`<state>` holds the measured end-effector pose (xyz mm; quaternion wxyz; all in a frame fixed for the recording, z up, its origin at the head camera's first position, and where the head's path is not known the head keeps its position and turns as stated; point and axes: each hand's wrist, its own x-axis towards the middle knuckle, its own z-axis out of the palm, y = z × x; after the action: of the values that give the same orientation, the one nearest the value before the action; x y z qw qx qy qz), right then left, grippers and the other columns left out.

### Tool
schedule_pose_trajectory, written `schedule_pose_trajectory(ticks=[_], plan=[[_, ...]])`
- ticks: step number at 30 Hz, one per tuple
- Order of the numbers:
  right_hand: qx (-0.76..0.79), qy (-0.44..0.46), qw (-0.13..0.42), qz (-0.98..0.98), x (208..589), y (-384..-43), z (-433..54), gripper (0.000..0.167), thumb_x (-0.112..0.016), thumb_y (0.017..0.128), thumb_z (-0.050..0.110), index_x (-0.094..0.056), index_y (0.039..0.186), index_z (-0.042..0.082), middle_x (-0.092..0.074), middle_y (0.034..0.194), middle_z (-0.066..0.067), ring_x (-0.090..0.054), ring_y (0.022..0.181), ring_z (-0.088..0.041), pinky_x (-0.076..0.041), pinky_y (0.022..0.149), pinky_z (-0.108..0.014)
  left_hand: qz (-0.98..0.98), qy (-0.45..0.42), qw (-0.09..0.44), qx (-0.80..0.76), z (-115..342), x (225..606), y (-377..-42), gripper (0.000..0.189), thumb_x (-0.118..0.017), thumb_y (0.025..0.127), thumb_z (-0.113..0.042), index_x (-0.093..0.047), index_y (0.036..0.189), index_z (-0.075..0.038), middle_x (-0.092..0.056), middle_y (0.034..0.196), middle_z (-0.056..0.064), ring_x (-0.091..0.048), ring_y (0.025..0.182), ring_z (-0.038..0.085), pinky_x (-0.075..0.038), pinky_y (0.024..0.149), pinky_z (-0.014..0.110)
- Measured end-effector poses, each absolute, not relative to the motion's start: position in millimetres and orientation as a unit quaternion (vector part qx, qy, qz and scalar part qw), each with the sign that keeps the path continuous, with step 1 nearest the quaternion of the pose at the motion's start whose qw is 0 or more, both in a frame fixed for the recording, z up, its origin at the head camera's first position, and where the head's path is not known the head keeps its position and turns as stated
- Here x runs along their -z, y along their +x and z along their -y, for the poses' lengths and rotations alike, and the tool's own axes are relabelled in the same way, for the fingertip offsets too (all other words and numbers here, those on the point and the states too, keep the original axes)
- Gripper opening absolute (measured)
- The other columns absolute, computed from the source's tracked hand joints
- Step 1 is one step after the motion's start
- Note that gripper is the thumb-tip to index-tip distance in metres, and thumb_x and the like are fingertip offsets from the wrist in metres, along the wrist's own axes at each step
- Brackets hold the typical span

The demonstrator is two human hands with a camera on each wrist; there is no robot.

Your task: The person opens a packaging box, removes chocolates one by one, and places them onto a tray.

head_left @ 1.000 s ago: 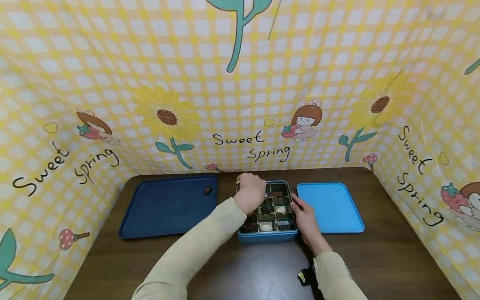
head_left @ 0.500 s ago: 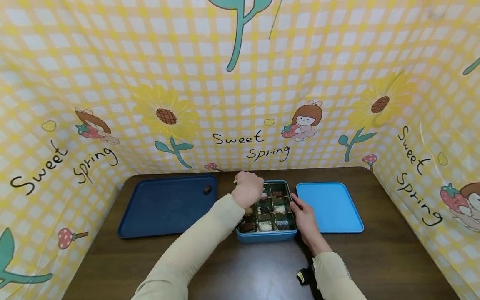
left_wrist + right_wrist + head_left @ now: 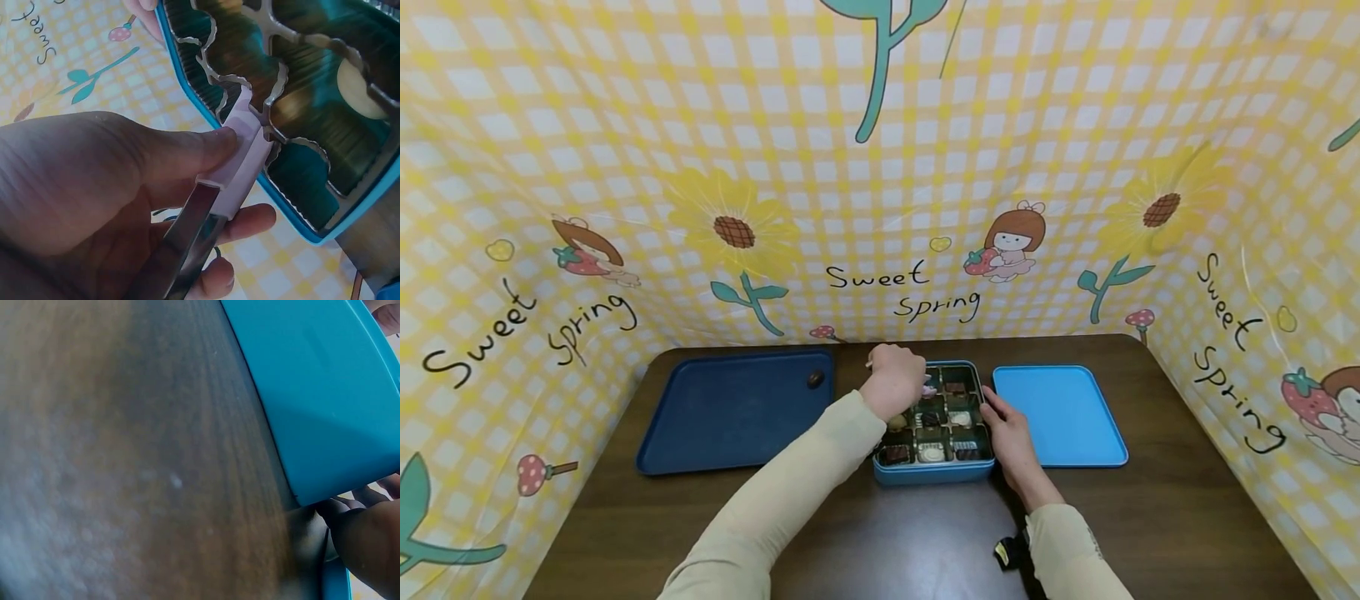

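Over the far side of the blue rectangular box (image 3: 934, 475), pink-tipped metal tongs (image 3: 240, 165) were pinched by the left hand (image 3: 893, 379); its right wall was braced by the right hand (image 3: 1011, 435), fingers extended. Light squeezing seemed advisable.

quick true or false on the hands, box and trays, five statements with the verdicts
1. The left hand holds pink-and-metal tongs. True.
2. The right hand rests on the light blue tray. False: it is against the right side of the box.
3. One dark piece lies on the dark blue tray. True.
4. The light blue tray is left of the box. False: it is to the right.
5. The box is divided into compartments. True.
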<state>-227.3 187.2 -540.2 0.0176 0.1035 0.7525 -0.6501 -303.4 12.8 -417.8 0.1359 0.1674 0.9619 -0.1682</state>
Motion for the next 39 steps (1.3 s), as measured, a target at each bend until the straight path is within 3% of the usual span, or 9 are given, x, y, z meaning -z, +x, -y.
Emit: schedule_pose_trajectory(ticks=[3,8,14,19,23,29,33,35,39], plan=[[0.650,0.103,0.018,-0.753,540,-228,-187,0.049,-0.044,0.110,0.020,-0.036,0.158,0.010,-0.029,0.163,-0.016,-0.020,0.152,-0.037,-0.021,0.119,-0.055,-0.960,0.168,0.128,0.183,-15,418,-302,0.026,-0.059,0.101,-0.042,-0.075,0.108,-0.023,-0.067,0.080,-0.002,-0.056,0.068,0.017,-0.054,0.074,0.040],[0.649,0.103,0.016,-0.754,540,-227,-187,0.049,-0.044,0.110,0.020,-0.036,0.157,0.010,-0.030,0.163,-0.017,-0.021,0.152,-0.037,-0.022,0.119,-0.055,-0.952,0.170,0.125,0.221,-18,417,-298,0.020,-0.060,0.101,-0.039,-0.073,0.094,-0.025,-0.048,0.062,-0.005,-0.039,0.057,0.013,-0.047,0.067,0.034],[0.647,0.102,0.019,-0.755,541,-226,-186,0.049,-0.044,0.110,0.020,-0.036,0.158,0.010,-0.029,0.163,-0.017,-0.021,0.152,-0.037,-0.022,0.119,-0.055,-0.947,0.171,0.108,0.249,-19,422,-294,0.015,-0.063,0.100,-0.037,-0.074,0.097,-0.027,-0.046,0.060,-0.006,-0.037,0.056,0.012,-0.050,0.069,0.034],[0.652,0.100,0.020,-0.751,540,-227,-186,0.050,-0.043,0.110,0.020,-0.035,0.158,0.010,-0.029,0.164,-0.016,-0.020,0.152,-0.037,-0.021,0.119,-0.055,-0.947,0.173,0.078,0.258,-19,423,-294,0.020,-0.063,0.100,-0.034,-0.069,0.083,-0.027,-0.027,0.057,-0.005,-0.021,0.055,0.014,-0.029,0.057,0.034],[0.654,0.099,0.016,-0.750,541,-226,-186,0.049,-0.043,0.110,0.020,-0.035,0.158,0.010,-0.029,0.163,-0.017,-0.021,0.152,-0.036,-0.022,0.119,-0.055,-0.944,0.191,0.061,0.263,-18,427,-292,0.019,-0.066,0.099,-0.031,-0.066,0.081,-0.027,-0.018,0.059,-0.005,-0.014,0.058,0.015,-0.025,0.057,0.034],[0.647,0.095,0.007,-0.756,540,-224,-184,0.049,-0.041,0.111,0.017,-0.033,0.158,0.009,-0.028,0.164,-0.016,-0.020,0.152,-0.036,-0.022,0.119,-0.054,-0.957,0.179,0.061,0.222,-13,430,-292,0.034,-0.063,0.101,-0.031,-0.048,0.070,-0.024,-0.011,0.062,-0.004,-0.007,0.060,0.015,-0.014,0.059,0.037],[0.645,0.092,0.001,-0.758,541,-221,-182,0.049,-0.040,0.111,0.016,-0.033,0.158,0.007,-0.028,0.164,-0.017,-0.020,0.152,-0.037,-0.022,0.119,-0.055,-0.965,0.171,0.066,0.189,-9,430,-293,0.033,-0.060,0.102,-0.036,-0.056,0.072,-0.023,-0.017,0.060,-0.004,-0.012,0.059,0.015,-0.017,0.056,0.036],[0.645,0.091,-0.001,-0.758,542,-220,-181,0.049,-0.041,0.111,0.016,-0.033,0.158,0.007,-0.028,0.163,-0.017,-0.020,0.152,-0.038,-0.022,0.119,-0.055,-0.966,0.169,0.068,0.183,-8,430,-293,0.027,-0.061,0.101,-0.038,-0.068,0.080,-0.023,-0.029,0.058,-0.004,-0.020,0.056,0.015,-0.027,0.054,0.034],[0.648,0.091,-0.004,-0.756,543,-219,-179,0.049,-0.041,0.110,0.016,-0.034,0.158,0.007,-0.028,0.163,-0.017,-0.021,0.151,-0.037,-0.022,0.119,-0.055,-0.964,0.166,0.078,0.194,-10,428,-295,0.024,-0.059,0.102,-0.038,-0.074,0.089,-0.024,-0.036,0.060,-0.004,-0.029,0.058,0.015,-0.038,0.060,0.033]])
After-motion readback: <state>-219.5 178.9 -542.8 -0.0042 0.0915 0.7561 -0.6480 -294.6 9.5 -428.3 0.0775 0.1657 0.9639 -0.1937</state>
